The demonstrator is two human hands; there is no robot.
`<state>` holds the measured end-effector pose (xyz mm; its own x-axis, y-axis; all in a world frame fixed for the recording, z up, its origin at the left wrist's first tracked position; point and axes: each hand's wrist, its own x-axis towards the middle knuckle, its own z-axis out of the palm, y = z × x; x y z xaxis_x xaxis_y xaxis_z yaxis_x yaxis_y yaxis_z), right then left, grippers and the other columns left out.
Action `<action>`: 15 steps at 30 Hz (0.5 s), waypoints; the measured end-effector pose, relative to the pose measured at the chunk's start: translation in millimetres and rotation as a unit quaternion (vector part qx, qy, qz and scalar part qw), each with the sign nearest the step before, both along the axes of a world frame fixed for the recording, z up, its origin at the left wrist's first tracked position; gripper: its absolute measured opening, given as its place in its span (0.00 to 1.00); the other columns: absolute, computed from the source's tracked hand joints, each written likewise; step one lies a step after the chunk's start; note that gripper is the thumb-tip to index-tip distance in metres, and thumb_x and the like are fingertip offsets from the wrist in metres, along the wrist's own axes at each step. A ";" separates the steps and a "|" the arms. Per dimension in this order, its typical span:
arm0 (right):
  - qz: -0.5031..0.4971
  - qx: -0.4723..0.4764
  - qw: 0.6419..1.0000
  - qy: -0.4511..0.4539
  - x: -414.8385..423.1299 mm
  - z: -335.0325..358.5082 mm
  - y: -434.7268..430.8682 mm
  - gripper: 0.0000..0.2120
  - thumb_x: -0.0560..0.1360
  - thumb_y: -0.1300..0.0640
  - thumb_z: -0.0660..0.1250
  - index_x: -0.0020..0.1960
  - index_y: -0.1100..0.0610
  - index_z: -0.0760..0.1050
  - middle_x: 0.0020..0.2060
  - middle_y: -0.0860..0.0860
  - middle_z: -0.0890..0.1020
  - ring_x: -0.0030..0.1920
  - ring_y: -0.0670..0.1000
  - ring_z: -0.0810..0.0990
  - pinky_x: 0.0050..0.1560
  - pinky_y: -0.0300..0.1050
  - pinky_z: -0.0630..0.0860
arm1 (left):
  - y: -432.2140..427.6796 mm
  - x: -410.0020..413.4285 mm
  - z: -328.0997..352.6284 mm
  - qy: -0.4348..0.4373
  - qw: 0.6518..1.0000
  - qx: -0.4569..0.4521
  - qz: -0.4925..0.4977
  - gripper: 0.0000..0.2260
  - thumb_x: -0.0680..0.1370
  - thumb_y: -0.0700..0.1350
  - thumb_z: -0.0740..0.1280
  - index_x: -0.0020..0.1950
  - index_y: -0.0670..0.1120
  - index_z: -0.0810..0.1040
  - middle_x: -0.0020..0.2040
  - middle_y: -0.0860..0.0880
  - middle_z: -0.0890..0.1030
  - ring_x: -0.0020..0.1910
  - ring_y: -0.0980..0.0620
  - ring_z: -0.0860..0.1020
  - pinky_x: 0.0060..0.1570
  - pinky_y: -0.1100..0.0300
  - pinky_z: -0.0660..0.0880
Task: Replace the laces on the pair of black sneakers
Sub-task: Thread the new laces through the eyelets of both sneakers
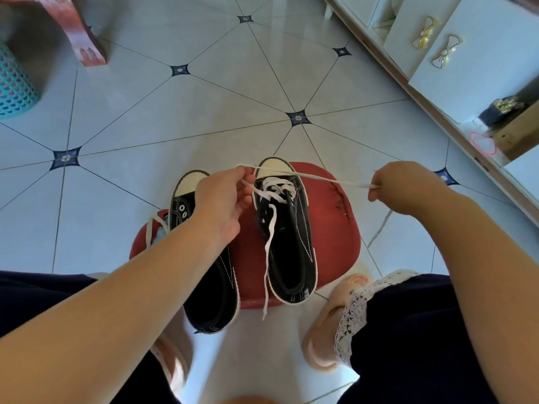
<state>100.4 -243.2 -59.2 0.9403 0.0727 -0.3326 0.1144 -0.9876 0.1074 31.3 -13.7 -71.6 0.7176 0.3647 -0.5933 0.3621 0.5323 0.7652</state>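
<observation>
Two black sneakers with cream toe caps stand on a red stool (329, 228). The right sneaker (287, 237) has a white lace (309, 176) threaded through its front eyelets; one lace end hangs down past its heel. The left sneaker (210, 287) shows bare eyelets and is partly covered by my left forearm. My left hand (224, 202) pinches the lace above the right sneaker's toe. My right hand (402, 185) grips the same lace farther right, so the lace runs taut between my hands. Another white lace (153, 225) lies at the stool's left edge.
The stool stands on a pale tiled floor (204, 112). A white cabinet (466, 53) runs along the right side. A teal basket (14, 86) and a red furniture leg (81, 33) sit at the far left. My feet in pink slippers (329, 330) flank the stool.
</observation>
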 end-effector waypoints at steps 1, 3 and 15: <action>-0.015 -0.002 1.000 0.005 0.2 -2.6 -3.0 0.08 0.76 0.58 0.63 0.50 0.58 0.81 0.42 0.53 0.80 0.44 0.54 0.78 0.49 0.48 0.77 | 0.9 0.1 -0.6 -0.003 1.000 -0.006 0.003 0.08 0.77 0.37 0.62 0.40 0.42 0.77 0.34 0.48 0.77 0.28 0.57 0.71 0.27 0.67 0.68; -0.047 0.064 0.996 0.027 -1.4 -4.4 -3.4 0.09 0.76 0.58 0.63 0.49 0.60 0.80 0.43 0.55 0.81 0.44 0.54 0.79 0.51 0.48 0.77 | 0.0 0.4 -2.1 -0.002 1.000 0.024 -0.013 0.05 0.77 0.37 0.63 0.44 0.42 0.78 0.35 0.49 0.77 0.29 0.57 0.72 0.29 0.67 0.69; -0.199 0.673 0.697 0.147 -30.2 17.4 62.6 0.09 0.79 0.60 0.60 0.44 0.57 0.78 0.36 0.51 0.78 0.38 0.45 0.79 0.39 0.33 0.79 | -22.1 -9.2 -3.6 -0.159 0.770 0.534 -0.310 0.09 0.72 0.57 0.68 0.40 0.53 0.81 0.37 0.57 0.79 0.40 0.58 0.76 0.46 0.60 0.70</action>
<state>70.1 -180.6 -41.7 0.8810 0.2578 -0.3967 -0.3748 -0.1315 -0.9177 22.1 -35.7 -75.2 0.9974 0.0520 0.0494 -0.0026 -0.6624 0.7491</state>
